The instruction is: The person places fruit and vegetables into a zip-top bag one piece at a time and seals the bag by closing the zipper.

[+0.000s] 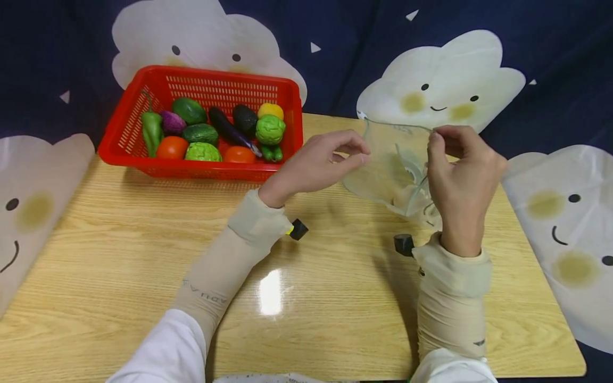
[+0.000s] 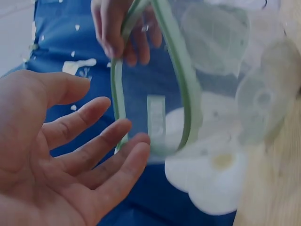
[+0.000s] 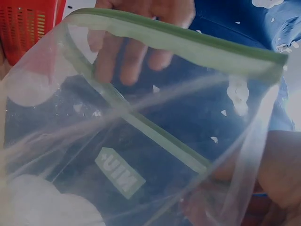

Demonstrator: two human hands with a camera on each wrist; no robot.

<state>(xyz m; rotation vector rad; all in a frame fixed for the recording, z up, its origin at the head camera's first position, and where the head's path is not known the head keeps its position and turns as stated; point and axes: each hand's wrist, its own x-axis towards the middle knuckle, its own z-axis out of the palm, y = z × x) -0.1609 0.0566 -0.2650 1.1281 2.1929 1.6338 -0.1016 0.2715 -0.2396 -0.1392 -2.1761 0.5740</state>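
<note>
A clear plastic zip bag [image 1: 385, 165] with a green-edged mouth hangs above the right part of the table. My right hand [image 1: 462, 170] pinches the edge of its mouth between thumb and fingers. The two green strips stand apart in the left wrist view, so the bag's mouth [image 2: 186, 113] gapes. My left hand [image 1: 321, 159] is at the bag's left side, holding nothing, its fingers [image 2: 124, 160] loosely bent and spread close to the mouth. A pale printed label [image 3: 120, 173] shows through the plastic in the right wrist view.
A red plastic basket [image 1: 206, 171] stands at the back left of the wooden table [image 1: 306, 330]. It holds an eggplant [image 1: 232, 130], tomatoes [image 1: 172, 148], a green pepper [image 1: 151, 130] and several other vegetables. Behind hangs a dark blue cloth [image 1: 335, 32] with cloud prints.
</note>
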